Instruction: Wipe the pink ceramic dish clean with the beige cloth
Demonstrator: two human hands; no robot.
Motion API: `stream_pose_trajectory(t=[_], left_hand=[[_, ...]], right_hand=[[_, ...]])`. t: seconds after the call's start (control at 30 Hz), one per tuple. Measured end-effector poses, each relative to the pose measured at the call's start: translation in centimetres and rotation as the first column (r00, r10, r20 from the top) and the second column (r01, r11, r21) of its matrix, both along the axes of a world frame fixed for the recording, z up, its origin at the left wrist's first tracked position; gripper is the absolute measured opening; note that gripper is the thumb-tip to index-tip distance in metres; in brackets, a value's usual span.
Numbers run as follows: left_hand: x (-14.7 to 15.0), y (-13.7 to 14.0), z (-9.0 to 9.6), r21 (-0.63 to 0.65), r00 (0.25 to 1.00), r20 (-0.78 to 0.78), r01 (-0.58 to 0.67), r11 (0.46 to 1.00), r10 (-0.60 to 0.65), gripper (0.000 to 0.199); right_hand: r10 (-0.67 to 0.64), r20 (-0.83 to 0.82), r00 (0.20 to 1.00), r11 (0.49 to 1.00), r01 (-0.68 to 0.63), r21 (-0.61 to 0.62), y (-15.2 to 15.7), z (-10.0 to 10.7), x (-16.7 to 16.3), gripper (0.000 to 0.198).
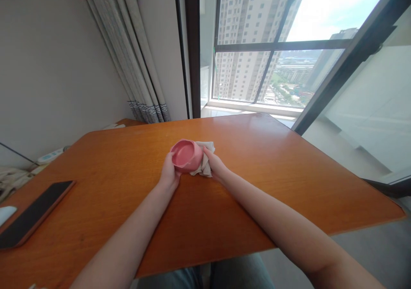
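Observation:
A pink bowl (185, 154) with a wavy rim is held tilted above the table, its inside turned toward me. My left hand (169, 171) grips its left side, the thumb at the rim and the other fingers underneath. On the bowl's right side, my right hand (215, 162) is closed on a pale cloth (205, 167) that lies against the outer wall. Part of the cloth shows behind the bowl and part hangs below it. Most of the right fingers are hidden behind the cloth.
The orange-brown wooden table (128, 160) reaches from my lap toward the window. A dark flat mat with a brown edge (38, 210) lies at the left, with a white object (6, 214) beside it. A power strip (51, 155) sits beyond the left edge, near the curtain (141, 66).

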State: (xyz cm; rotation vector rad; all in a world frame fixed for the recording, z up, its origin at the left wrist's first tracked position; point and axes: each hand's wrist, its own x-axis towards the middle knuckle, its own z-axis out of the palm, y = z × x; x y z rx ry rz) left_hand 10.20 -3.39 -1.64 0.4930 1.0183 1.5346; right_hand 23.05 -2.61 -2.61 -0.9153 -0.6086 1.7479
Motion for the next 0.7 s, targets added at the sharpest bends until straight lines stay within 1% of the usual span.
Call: stream_pose_trajectory(t=[0.07, 0.1, 0.17, 0.2, 0.27, 0.33, 0.4, 0.43, 0.5, 0.57, 0.63, 0.7], left_hand=[[0.1, 0.1, -0.2, 0.058, 0.997, -0.007, -0.078, 0.995, 0.079, 0.022], [0.1, 0.2, -0.3, 0.108, 0.996, -0.030, -0.085, 0.991, 0.088, 0.023], [0.0, 0.2, -0.4, 0.181, 0.994, -0.095, -0.035, 0.983, 0.052, 0.026], [-0.1, 0.2, -0.4, 0.179, 0.992, -0.123, 0.002, 0.984, 0.021, 0.026], [-0.2, 0.1, -0.3, 0.091, 0.986, -0.149, 0.089, 0.992, -0.075, 0.024], [-0.3, -0.1, -0.1, -0.020, 0.975, -0.147, 0.165, 0.986, -0.166, 0.025], [-0.1, -0.1, 0.0, -0.051, 0.976, -0.113, 0.181, 0.982, -0.186, 0.025], [0.0, -0.1, 0.0, -0.031, 0.984, -0.084, 0.156, 0.987, -0.158, 0.024], [0.2, -0.1, 0.0, 0.048, 0.998, 0.003, 0.057, 0.997, -0.057, 0.021], [0.4, 0.0, -0.1, 0.123, 0.997, 0.078, -0.015, 0.992, 0.006, 0.022], [0.5, 0.1, -0.1, 0.175, 0.997, 0.083, -0.022, 0.984, 0.007, 0.026], [0.3, 0.2, -0.1, 0.202, 0.999, 0.021, 0.036, 0.979, -0.041, 0.028]], right_hand=[[0.023, -0.050, 0.998, 0.999, -0.022, 0.024, -0.3, -0.2, -0.8, 0.032], [0.016, -0.059, 0.998, 0.999, -0.013, 0.040, -0.4, -0.3, -1.0, 0.032], [-0.027, -0.045, 0.999, 0.997, 0.030, 0.074, -0.1, -0.6, -1.0, 0.033], [-0.057, -0.027, 0.998, 0.994, 0.059, 0.090, 0.2, -0.6, -0.8, 0.034], [-0.113, 0.038, 0.993, 0.988, 0.108, 0.110, 0.8, -0.6, 0.2, 0.032], [-0.128, 0.132, 0.983, 0.987, 0.112, 0.117, 1.3, -0.3, 1.2, 0.028], [-0.101, 0.207, 0.973, 0.992, 0.082, 0.096, 1.3, 0.1, 1.8, 0.023], [-0.080, 0.215, 0.973, 0.995, 0.065, 0.078, 1.2, 0.3, 1.7, 0.022], [-0.060, 0.163, 0.985, 0.998, 0.055, 0.036, 0.7, 0.4, 1.1, 0.023], [-0.054, 0.058, 0.997, 0.999, 0.054, 0.008, 0.1, 0.3, 0.2, 0.024], [-0.062, -0.035, 0.997, 0.998, 0.062, 0.001, -0.1, 0.2, -0.6, 0.026], [-0.098, -0.069, 0.993, 0.995, 0.099, 0.009, 0.0, 0.0, -0.7, 0.027]])
